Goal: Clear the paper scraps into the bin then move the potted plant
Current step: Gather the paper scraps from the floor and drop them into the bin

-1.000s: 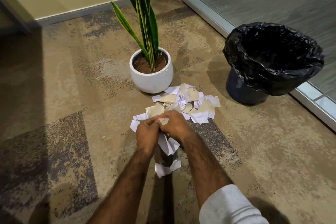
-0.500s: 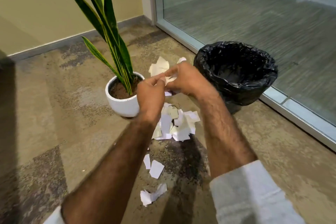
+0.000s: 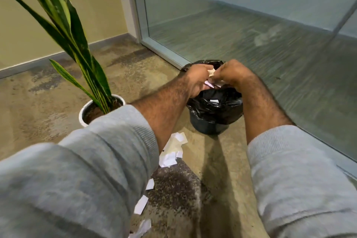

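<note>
Reading as an office interior, a corner of a corridor or lobby. Mottled commercial carpet (image 3: 135, 75) is covering the floor, with darker patches breaking it up like tiles. A large glass partition (image 3: 251, 25) in a slim metal frame (image 3: 136, 6) is running along the right, more floor showing behind it. A grey baseboard (image 3: 58, 58) is lining the plain beige wall (image 3: 100, 6). A small bin (image 3: 208, 125) with a black liner (image 3: 212, 108) and a potted plant (image 3: 77, 35) are standing near the partition.
</note>
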{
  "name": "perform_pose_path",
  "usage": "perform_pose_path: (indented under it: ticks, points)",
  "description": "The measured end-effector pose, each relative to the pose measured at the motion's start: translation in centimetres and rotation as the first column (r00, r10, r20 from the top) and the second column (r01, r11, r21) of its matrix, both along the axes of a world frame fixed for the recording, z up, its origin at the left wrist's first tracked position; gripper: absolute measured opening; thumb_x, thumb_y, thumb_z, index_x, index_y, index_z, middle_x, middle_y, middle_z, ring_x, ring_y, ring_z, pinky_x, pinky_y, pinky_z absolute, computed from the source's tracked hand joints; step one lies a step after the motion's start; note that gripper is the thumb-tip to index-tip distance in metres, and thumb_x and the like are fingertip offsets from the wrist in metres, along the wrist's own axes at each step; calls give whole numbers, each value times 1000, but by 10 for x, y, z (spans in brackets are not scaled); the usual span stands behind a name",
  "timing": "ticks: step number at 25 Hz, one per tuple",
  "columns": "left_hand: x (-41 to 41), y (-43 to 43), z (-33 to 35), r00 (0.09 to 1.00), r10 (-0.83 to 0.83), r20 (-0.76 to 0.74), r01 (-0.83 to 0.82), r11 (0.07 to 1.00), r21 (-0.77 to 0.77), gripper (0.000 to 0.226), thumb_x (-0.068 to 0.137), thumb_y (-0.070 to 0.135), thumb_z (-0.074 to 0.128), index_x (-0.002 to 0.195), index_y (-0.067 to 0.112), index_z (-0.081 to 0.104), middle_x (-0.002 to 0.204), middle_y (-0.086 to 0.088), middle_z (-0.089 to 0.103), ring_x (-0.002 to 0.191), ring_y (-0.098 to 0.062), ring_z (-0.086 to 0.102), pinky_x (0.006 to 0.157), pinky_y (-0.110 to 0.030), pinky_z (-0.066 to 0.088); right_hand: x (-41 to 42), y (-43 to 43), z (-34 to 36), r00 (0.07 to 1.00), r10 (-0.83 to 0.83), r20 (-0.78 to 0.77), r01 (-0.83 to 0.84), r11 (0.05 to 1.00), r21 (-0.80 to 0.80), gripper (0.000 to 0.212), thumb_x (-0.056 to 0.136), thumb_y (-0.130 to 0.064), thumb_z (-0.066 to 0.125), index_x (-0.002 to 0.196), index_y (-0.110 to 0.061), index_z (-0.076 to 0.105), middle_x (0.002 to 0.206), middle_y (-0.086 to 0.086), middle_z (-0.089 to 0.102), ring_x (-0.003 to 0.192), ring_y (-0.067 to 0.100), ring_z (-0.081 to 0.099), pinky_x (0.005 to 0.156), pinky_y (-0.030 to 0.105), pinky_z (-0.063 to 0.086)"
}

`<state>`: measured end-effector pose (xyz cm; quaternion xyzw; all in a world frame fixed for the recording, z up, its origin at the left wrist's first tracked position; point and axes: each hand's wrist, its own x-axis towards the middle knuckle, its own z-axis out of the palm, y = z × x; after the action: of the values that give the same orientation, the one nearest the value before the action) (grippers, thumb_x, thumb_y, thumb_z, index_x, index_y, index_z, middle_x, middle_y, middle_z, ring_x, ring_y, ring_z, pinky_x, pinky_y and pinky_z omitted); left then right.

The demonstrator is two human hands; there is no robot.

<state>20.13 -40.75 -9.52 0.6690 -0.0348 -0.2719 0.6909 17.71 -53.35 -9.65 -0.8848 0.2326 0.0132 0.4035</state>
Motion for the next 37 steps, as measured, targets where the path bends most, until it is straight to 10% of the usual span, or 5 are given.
perform_pose_path:
  ticks: [6,15,22,30,37]
  points:
    - [3,19,-4,990,-17,140,3,995,102,42,99,0,38,124,13,68,112,-8,62,105,-33,65,84,-44,58,-20,12,-5,984,-169,46,170,985,-12,74,67,-17,91,131,-9,57,117,14,70,100,29,70,86,52,59]
    - [-10,76,-19,982,-32,-188,-54,899,-435,54,110,38,29,143,-1,49,113,-9,64,78,-15,71,68,-21,57,-33,126,-26,811,-167,561,169,984,48,23,79,-31,69,102,-26,72,103,6,70,88,18,68,87,34,56]
    - [-9,33,19,925,-310,221,317,948,5,62,107,53,20,146,18,54,165,1,33,155,-17,19,122,-49,11,-57,93,-31,681,-469,563,421,879,225,31,83,-16,60,110,-16,75,103,6,76,95,20,71,92,32,54]
    - [-70,210,-85,913,64,404,-160,965,208,50,109,42,31,122,18,73,127,0,71,119,-8,63,109,-29,44,-65,202,-105,892,178,415,-120,979,-162,32,91,-35,59,118,-22,71,115,4,71,106,22,64,93,38,52]
    - [-157,391,-262,845,321,427,-530,607,592,48,104,42,33,98,12,70,101,-11,70,94,-30,63,86,-40,49,-241,302,-279,-243,953,-180,-729,-302,-614,51,99,-60,38,133,-26,55,159,16,33,155,34,3,119,65,9]
